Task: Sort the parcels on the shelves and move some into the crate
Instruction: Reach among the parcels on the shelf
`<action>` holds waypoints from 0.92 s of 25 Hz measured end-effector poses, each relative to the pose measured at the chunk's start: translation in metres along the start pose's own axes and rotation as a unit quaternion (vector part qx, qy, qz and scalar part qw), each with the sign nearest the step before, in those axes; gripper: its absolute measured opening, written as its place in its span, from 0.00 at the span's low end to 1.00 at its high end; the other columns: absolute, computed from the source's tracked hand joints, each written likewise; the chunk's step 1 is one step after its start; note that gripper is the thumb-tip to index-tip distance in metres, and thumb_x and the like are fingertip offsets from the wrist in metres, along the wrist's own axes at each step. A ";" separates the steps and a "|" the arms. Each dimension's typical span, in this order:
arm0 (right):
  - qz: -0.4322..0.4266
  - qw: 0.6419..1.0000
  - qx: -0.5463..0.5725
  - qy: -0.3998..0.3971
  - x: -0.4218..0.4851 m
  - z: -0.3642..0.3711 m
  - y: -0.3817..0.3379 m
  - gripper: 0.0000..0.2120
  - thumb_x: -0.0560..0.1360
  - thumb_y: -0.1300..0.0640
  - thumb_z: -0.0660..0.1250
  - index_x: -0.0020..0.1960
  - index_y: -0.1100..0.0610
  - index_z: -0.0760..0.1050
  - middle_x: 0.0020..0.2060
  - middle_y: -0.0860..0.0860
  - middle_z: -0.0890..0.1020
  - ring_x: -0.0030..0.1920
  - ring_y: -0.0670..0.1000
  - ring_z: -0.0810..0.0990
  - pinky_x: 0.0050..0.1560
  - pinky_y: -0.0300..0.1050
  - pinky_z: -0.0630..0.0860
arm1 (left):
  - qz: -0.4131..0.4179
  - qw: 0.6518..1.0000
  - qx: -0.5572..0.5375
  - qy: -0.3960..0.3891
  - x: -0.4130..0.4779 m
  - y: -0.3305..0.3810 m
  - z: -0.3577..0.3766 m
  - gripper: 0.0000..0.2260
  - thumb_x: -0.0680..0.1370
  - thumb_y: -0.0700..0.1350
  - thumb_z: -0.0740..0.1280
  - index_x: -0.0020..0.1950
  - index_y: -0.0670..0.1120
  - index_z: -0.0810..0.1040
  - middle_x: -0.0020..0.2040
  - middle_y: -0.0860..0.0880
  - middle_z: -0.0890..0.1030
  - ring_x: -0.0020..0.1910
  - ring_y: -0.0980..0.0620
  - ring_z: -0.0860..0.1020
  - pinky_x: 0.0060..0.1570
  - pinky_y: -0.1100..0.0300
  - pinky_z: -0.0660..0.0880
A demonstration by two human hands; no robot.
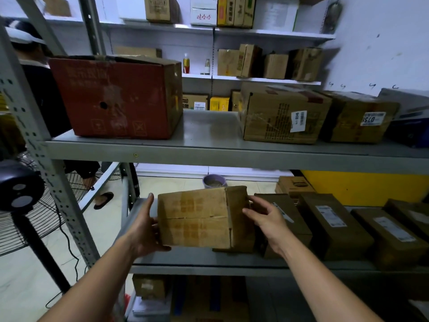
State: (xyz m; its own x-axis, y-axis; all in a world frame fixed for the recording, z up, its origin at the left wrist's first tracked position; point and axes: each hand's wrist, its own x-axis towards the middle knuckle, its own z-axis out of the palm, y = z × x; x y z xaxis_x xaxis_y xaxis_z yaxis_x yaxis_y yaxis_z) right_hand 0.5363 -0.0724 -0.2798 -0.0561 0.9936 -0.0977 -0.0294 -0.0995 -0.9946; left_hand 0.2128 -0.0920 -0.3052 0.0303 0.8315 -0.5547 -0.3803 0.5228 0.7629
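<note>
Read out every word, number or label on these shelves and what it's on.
"0246": sideways white label on the brown box, upper front shelf.
"D75", rest unclear: label on the neighbouring box.
"娃哈哈": red, on the white carton, back wall's top shelf.
Too blurred: print on the red box and held box, lower-shelf labels.

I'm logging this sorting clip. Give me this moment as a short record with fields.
left hand: grips box's left end, fingers underneath
right hand: touches box's right end
box: brown, at lower shelf's left part
parcels: labelled row right of box
upper shelf: red box left, two labelled cartons right
</note>
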 end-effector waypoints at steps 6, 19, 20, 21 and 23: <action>0.073 0.994 -0.079 -0.002 0.013 0.018 -0.011 0.15 0.84 0.44 0.57 0.61 0.50 0.77 0.59 0.49 0.80 0.60 0.52 0.77 0.62 0.52 0.69 | 0.091 0.989 0.113 0.034 -0.002 0.006 0.008 0.27 0.79 0.65 0.61 0.70 0.48 0.70 0.64 0.39 0.75 0.60 0.37 0.76 0.63 0.38 0.74; 0.065 0.985 -0.157 -0.019 0.045 0.063 0.017 0.42 0.71 0.74 0.65 0.74 0.38 0.64 0.68 0.54 0.74 0.63 0.56 0.76 0.53 0.56 0.82 | 0.011 0.986 0.162 -0.026 0.014 0.025 -0.034 0.35 0.70 0.74 0.64 0.69 0.54 0.70 0.65 0.36 0.75 0.59 0.31 0.80 0.55 0.39 0.80; 0.058 0.985 -0.160 -0.020 0.048 0.066 0.019 0.41 0.71 0.75 0.64 0.73 0.39 0.65 0.67 0.54 0.73 0.62 0.56 0.77 0.48 0.52 0.83 | -0.001 0.987 0.160 -0.029 0.017 0.025 -0.035 0.34 0.70 0.73 0.65 0.68 0.53 0.70 0.66 0.36 0.73 0.59 0.31 0.80 0.54 0.39 0.81; 0.048 0.985 -0.165 -0.020 0.050 0.069 0.019 0.41 0.71 0.76 0.63 0.72 0.39 0.66 0.66 0.53 0.73 0.60 0.56 0.77 0.42 0.47 0.82 | -0.007 0.986 0.165 -0.032 0.019 0.026 -0.036 0.34 0.70 0.71 0.68 0.68 0.51 0.71 0.66 0.36 0.73 0.58 0.31 0.80 0.52 0.39 0.81; 0.033 0.982 -0.186 -0.016 0.056 0.078 0.020 0.39 0.72 0.76 0.63 0.71 0.39 0.66 0.65 0.52 0.73 0.60 0.55 0.76 0.39 0.43 0.79 | 0.003 0.984 0.173 -0.029 0.025 0.022 -0.040 0.32 0.70 0.62 0.75 0.68 0.48 0.71 0.64 0.36 0.76 0.57 0.33 0.81 0.50 0.40 0.82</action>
State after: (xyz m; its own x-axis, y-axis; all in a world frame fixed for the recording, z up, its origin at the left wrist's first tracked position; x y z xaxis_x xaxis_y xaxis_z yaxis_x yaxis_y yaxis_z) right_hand 0.4546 -0.0227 -0.3022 -0.0773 0.9828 -0.1680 0.3415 -0.1322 -0.9306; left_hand 0.1684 -0.0666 -0.3153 0.0859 0.8385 -0.5380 -0.0433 0.5427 0.8388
